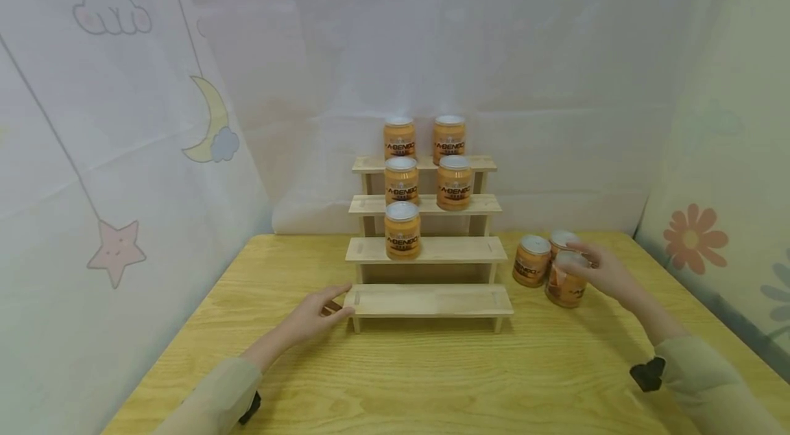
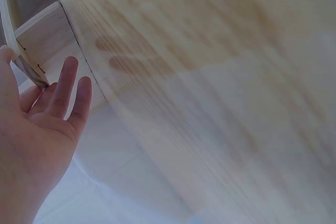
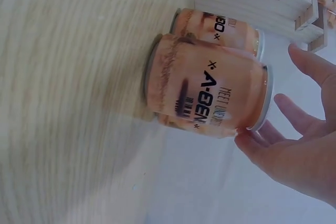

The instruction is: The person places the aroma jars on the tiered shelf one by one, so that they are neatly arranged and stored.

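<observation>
In the head view, my left hand (image 1: pixel 315 315) is at the left end of the lowest step of a wooden step shelf (image 1: pixel 426 299), thumb and fingers around the board's end. The left wrist view shows the board's edge between thumb and curled fingers (image 2: pixel 39 98), with two other fingers raised. My right hand (image 1: pixel 601 272) hovers over the lid of the front orange can (image 1: pixel 564 289) at the right of the table. Its fingers (image 3: pixel 289 114) are spread at the can's rim in the right wrist view, with the thumb apart from the can.
Two more cans, one at left (image 1: pixel 531 263) and one behind (image 1: pixel 563 240), stand close to the front can. Several matching cans stand on the upper steps, including a single can (image 1: pixel 402 232) on the third step down. A wooden table (image 1: pixel 401 380) bears everything, before a fabric backdrop.
</observation>
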`<state>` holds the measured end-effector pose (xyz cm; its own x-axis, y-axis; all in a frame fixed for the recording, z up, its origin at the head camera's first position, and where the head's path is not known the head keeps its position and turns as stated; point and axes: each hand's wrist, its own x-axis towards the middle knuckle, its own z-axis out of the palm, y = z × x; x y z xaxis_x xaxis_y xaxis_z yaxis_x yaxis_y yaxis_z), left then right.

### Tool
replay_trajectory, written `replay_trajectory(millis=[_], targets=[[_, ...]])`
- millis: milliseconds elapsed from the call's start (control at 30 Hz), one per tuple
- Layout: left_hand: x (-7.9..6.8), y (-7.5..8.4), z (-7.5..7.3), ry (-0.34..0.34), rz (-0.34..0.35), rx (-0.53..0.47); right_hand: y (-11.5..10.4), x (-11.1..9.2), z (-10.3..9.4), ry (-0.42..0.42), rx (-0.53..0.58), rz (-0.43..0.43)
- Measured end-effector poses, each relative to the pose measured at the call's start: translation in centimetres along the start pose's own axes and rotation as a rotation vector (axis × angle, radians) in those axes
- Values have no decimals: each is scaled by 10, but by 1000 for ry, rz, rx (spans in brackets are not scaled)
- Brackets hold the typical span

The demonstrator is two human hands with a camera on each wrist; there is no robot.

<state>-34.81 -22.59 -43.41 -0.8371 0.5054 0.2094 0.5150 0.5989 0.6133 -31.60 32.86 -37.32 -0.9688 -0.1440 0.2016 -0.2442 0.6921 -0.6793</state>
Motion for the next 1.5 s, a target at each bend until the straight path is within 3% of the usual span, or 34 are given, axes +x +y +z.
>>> replay_trajectory(millis=[167,400,767,1000,1500], targets=[[0,-2,2,11,0,2,5,-2,1,-5,2,46],[1,-3,1,5,2,-5,11,-5,0,30,-39,13],[0,-3,0,-3,-10,-7,10,-8,1,-28,-54,57],[0,-2,1,-2,-5,-4,13,-5,9,-72,16,26],[-1,1,0,5,3,-6,20,-6,22,-96,22,139]])
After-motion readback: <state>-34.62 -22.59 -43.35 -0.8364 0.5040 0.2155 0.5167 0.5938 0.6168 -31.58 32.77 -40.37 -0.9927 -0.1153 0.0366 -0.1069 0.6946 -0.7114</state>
